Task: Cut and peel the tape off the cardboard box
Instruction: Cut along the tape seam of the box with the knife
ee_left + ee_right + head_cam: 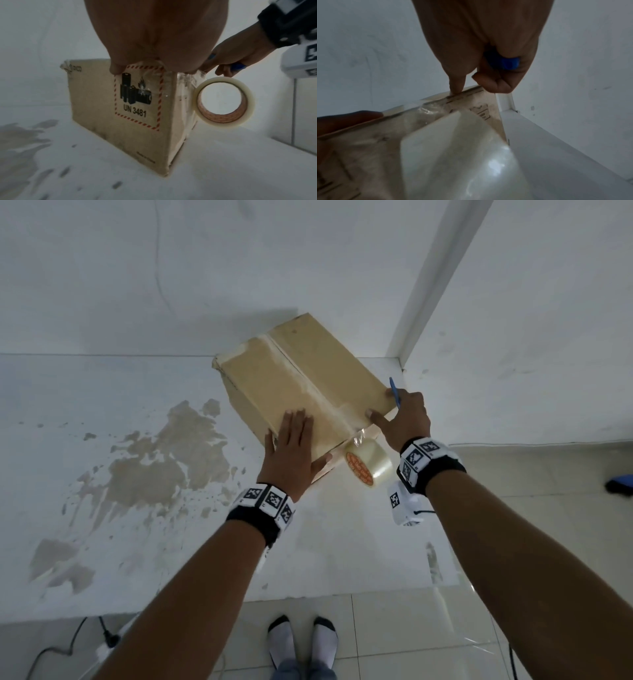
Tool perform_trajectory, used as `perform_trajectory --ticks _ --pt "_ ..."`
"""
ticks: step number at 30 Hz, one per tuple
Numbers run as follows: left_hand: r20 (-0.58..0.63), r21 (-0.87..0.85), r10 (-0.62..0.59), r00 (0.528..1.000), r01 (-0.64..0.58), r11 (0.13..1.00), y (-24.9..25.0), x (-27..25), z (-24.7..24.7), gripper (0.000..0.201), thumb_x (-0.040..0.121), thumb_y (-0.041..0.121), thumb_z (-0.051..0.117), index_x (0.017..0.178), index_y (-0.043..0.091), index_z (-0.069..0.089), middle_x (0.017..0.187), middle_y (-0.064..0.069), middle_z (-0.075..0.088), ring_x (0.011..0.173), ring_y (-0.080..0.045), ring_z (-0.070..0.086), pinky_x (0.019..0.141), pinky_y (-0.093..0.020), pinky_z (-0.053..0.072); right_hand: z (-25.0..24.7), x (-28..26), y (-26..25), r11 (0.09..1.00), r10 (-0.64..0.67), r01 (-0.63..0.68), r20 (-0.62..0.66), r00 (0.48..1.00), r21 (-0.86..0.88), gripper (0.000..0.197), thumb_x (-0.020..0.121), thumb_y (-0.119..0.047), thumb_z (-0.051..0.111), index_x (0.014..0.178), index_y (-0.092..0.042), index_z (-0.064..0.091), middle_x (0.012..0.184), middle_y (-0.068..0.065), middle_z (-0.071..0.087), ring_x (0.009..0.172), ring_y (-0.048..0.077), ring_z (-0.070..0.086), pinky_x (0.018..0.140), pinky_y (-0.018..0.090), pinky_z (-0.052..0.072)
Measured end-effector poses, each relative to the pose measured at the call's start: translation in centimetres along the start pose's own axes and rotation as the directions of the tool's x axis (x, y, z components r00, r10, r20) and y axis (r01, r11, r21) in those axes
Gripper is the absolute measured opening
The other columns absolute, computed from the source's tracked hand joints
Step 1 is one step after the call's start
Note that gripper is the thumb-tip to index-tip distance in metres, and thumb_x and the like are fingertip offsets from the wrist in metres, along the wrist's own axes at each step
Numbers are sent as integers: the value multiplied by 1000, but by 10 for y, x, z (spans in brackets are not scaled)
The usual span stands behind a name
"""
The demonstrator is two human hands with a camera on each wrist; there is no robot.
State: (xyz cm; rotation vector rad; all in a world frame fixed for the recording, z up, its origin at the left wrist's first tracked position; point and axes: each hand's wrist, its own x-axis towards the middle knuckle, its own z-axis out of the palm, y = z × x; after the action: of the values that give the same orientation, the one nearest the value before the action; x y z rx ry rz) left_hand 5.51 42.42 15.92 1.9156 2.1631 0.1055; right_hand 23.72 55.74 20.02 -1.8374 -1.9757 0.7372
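Left hand (pixel 291 453) flat, fingers straight, pressing cardboard box (pixel 301 381) top. Right hand (pixel 407 419) grips blue cutter (pixel 394 392), forefinger touching taped seam (pixel 329 405). Tape roll (pixel 368 463) hangs below right fingers.

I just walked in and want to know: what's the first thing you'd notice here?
A brown cardboard box sits on the white surface, with the left hand resting flat on top. A roll of clear tape hangs off its near side, and the right hand grips a blue tool at the box's edge.
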Motion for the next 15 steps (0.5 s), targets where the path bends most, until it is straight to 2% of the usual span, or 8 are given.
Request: perform_trajectory --ticks 2,4,6,8,11,13,15 --pt "12 13 77 997 -77 997 -17 -2 -4 97 85 71 4 159 8 13 168 -10 7 156 -29 4 119 -59 21 5 -17 5 999 12 -11 -35 999 35 62 82 -48 73 132 -17 50 126 7 44 100 25 58 92 38 49" --pt "50 53 137 989 -140 989 -29 -4 -10 103 81 75 -2 159 9 10 169 -9 6 156 -28 3 119 -58 22 10 -34 8 996 34 -29 -64 997 87 61 81 -49 74 128 -19 50 124 5 43 92 21 55 88 36 48" --pt "82 92 165 983 -173 981 -36 -4 -16 104 79 75 -4 159 9 6 169 -8 3 156 -27 1 119 -58 23 13 -45 6 994 48 -40 -73 996 106 60 82 -48 73 128 -19 49 125 6 42 91 23 56 84 34 46" --pt "94 114 164 982 -175 978 -37 -4 -18 96 84 70 3 159 10 3 169 -8 -2 156 -26 -3 120 -58 21 12 -48 1 994 59 -54 -50 997 98 61 83 -47 73 130 -18 47 128 7 40 93 27 58 85 35 47" --pt "115 120 151 982 -165 979 -35 -4 -21 90 88 63 14 159 10 0 169 -7 -7 155 -25 -8 121 -57 16 5 -51 -4 985 98 -85 -78 992 151 61 84 -41 73 130 -13 44 129 9 38 86 23 51 81 33 45" --pt "115 106 145 983 -158 982 -34 -4 -20 86 93 62 20 159 11 -1 169 -6 -9 155 -24 -10 122 -57 14 0 -57 -8 955 135 -90 -143 981 282 43 92 -34 63 124 -10 47 122 8 45 85 21 50 76 29 42" --pt "114 86 142 983 -152 985 -34 -3 -19 83 98 59 28 159 12 -2 168 -5 -11 155 -23 -12 122 -57 12 0 -65 -11 870 193 -133 -80 978 475 30 100 -32 46 117 -8 52 101 3 57 80 20 54 67 29 41"
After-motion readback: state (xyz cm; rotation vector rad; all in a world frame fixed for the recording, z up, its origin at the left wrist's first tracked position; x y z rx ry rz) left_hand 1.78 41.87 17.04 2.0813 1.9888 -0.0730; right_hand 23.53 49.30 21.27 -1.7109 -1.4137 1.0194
